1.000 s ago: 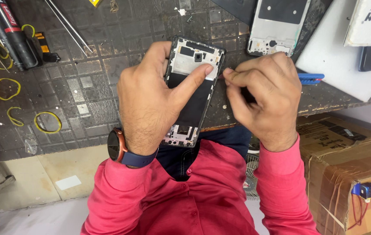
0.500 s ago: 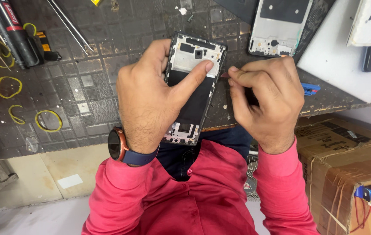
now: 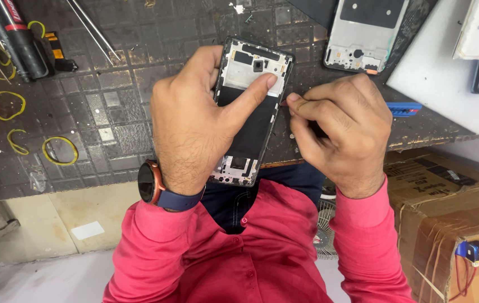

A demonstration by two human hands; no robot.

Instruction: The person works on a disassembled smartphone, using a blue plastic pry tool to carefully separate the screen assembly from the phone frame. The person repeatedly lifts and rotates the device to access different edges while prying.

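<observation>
My left hand (image 3: 192, 120) grips an opened phone frame (image 3: 248, 120), black inside with a silver upper plate, thumb pressed on the plate near its top right. My right hand (image 3: 340, 129) is closed around a blue-handled tool (image 3: 403, 108); only the handle end shows past my knuckles. Its pinched fingertips sit at the frame's right edge, and the tool tip is hidden. The frame rests over the front edge of the dark grid work mat (image 3: 110, 112).
A second phone frame (image 3: 363, 36) lies at the back right beside a white board (image 3: 441, 78). Yellow rubber bands (image 3: 60, 150), screwdrivers (image 3: 9, 33) and tweezers (image 3: 90, 28) lie on the left. A taped cardboard box (image 3: 453, 213) stands at lower right.
The view has shifted slightly. My right hand has drawn a little away from the frame's edge, and my left thumb has slid up onto the silver plate.
</observation>
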